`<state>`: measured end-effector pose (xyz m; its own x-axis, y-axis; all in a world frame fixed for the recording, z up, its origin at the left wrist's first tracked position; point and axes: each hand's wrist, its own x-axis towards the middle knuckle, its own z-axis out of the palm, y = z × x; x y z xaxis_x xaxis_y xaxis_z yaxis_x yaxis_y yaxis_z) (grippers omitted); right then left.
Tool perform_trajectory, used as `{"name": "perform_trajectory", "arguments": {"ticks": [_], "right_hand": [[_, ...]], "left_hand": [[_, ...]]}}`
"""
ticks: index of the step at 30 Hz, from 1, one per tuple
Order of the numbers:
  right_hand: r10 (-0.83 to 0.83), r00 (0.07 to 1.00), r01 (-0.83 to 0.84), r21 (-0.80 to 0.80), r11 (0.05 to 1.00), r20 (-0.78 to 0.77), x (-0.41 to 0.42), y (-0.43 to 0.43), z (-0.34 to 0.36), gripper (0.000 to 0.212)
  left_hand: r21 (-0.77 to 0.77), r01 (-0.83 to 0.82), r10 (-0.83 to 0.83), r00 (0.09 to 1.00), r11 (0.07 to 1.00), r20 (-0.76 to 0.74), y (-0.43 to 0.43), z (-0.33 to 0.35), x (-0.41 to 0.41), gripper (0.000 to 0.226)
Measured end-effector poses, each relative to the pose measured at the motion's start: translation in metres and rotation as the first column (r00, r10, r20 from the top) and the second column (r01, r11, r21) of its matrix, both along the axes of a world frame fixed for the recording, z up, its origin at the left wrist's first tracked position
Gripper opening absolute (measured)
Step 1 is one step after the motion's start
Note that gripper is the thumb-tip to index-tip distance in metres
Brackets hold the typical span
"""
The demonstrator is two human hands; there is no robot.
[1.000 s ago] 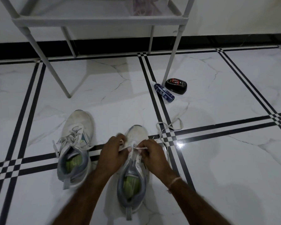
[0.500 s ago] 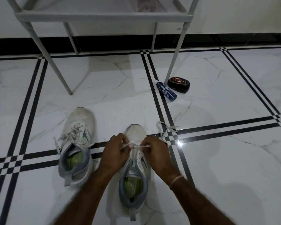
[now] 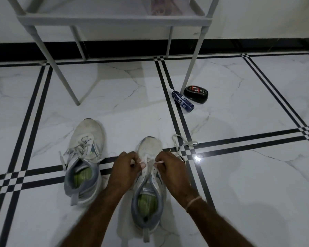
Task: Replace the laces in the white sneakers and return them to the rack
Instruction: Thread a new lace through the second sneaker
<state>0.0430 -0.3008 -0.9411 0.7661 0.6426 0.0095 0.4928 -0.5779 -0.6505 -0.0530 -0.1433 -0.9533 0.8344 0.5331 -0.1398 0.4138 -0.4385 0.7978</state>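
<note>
White marble-patterned floor tiles [image 3: 257, 175], crossed by paired black stripes, fill most of the frame, with a black skirting band along the wall at the top. A pale grey metal shoe rack [image 3: 114, 20] stands across the upper left and centre, its thin legs planted on the floor. Something pinkish lies on its shelf, too blurred to identify.

Two white-and-grey mesh sneakers with green insoles sit on the floor in the lower centre, toes pointing toward the rack. The laced sneaker [image 3: 86, 139], left of centre, carries a loose grey-white lacing and lies apart from your hands. The open sneaker [image 3: 150, 145], at bottom centre between your forearms, shows most of its eyelets bare.

Your left hand [image 3: 127, 168] and right hand [image 3: 171, 168] meet over that shoe's forefoot, fingers curled. Each pinches the flat white lace [image 3: 159, 161] where it crosses the eyelets nearest the toe. A free length trails off to the right of the toe and loops over the black stripes.

At centre right, just beside the rack's front right leg, a black oval case with a red ring on its lid [image 3: 196, 92] lies on the floor. A dark blue tube [image 3: 182, 101] lies on its side just left of it. A thin pale thread band [image 3: 193, 202] circles your right wrist.
</note>
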Motion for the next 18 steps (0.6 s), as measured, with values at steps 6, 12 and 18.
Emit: {"name": "perform_trajectory", "arguments": {"ticks": [6, 12, 18], "right_hand": [[-0.015, 1.000, 0.015, -0.053, 0.998, 0.001, 0.001, 0.002, -0.003, 0.009], [-0.030, 1.000, 0.030, -0.055, 0.998, 0.002, 0.002, 0.004, -0.002, 0.012], [0.013, 1.000, -0.013, -0.093, 0.996, 0.008, 0.000, 0.015, 0.000, 0.011]], "left_hand": [[-0.835, -0.359, 0.525, 0.845, 0.416, -0.102, 0.002, 0.021, 0.007, 0.030], [-0.562, -0.367, 0.431, 0.902, 0.742, -0.019, -0.003, 0.028, 0.008, 0.018], [0.054, 0.005, -0.003, 0.999, 0.999, -0.053, -0.001, 0.017, 0.008, 0.012]]}}
